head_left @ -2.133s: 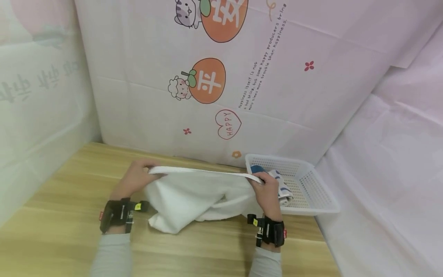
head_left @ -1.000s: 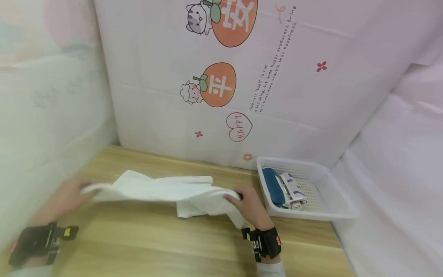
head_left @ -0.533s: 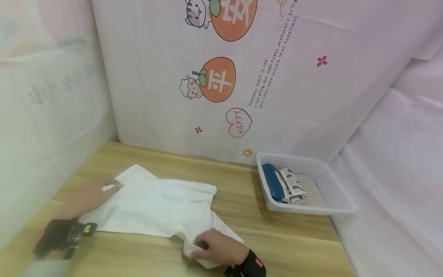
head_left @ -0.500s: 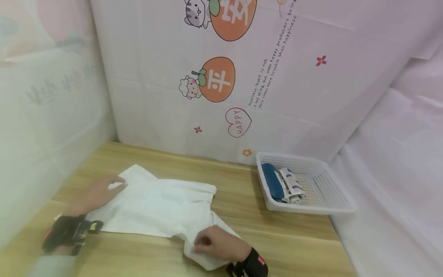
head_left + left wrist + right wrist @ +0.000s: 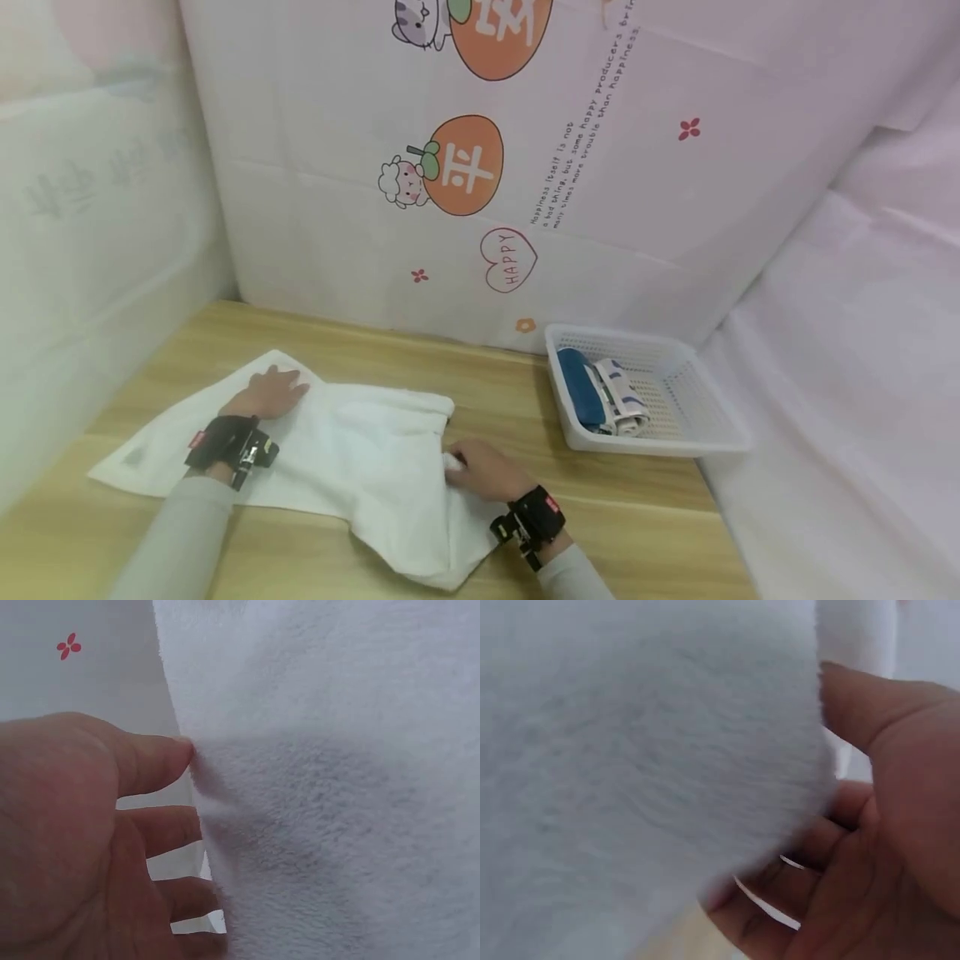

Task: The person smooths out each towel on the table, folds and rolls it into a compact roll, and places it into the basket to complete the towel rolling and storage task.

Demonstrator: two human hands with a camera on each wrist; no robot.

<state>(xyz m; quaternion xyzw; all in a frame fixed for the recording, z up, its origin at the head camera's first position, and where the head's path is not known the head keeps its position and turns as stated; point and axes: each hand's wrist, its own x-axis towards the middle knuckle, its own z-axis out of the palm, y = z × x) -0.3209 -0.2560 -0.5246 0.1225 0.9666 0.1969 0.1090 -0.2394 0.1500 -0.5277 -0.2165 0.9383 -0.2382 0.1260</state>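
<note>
A white, fluffy towel (image 5: 382, 450) lies spread and partly rumpled on the wooden table (image 5: 292, 554). My left hand (image 5: 267, 396) rests on its left part with the fingers spread, in the head view. The left wrist view has the thumb and fingers (image 5: 161, 761) at the edge of the towel's pile. At the towel's right side my right hand (image 5: 487, 471) pinches a raised fold between curled fingers and thumb. In the right wrist view the towel (image 5: 667, 765) fills the left, its edge right at the fingers (image 5: 780, 885) of that hand.
A white plastic basket (image 5: 708, 408) stands at the back right by the wall, with a blue rolled cloth (image 5: 580, 387) and a white rolled cloth with blue marks (image 5: 621, 400) inside. Printed fabric walls (image 5: 337, 225) enclose the table at the back and sides.
The towel, earlier stretched up between both hands, now lies on the table. My left hand has moved right onto it; my right hand has moved from its near corner up to its right edge.
</note>
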